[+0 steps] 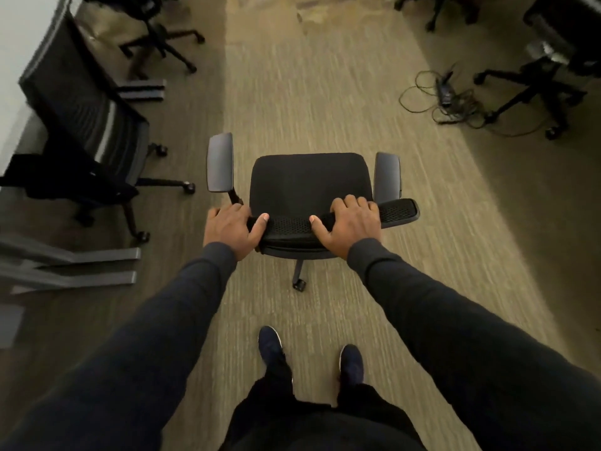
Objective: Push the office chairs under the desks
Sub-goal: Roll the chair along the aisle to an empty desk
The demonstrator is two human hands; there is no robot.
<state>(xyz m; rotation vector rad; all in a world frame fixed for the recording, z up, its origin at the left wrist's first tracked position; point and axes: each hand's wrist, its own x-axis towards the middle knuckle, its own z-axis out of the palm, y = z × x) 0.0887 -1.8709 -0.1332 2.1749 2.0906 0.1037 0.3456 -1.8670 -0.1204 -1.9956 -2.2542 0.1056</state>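
Observation:
A black office chair with two grey armrests stands in the middle of the carpeted aisle, right in front of me, seen from above. My left hand grips the left end of its mesh backrest top, and my right hand grips it right of centre. One castor shows below the seat. A white desk runs along the left edge, with another black chair partly tucked under it.
Grey desk feet jut into the aisle at the left. A second chair base lies further up the left side. Loose cables lie on the carpet at the right, beside more chairs. My shoes are below.

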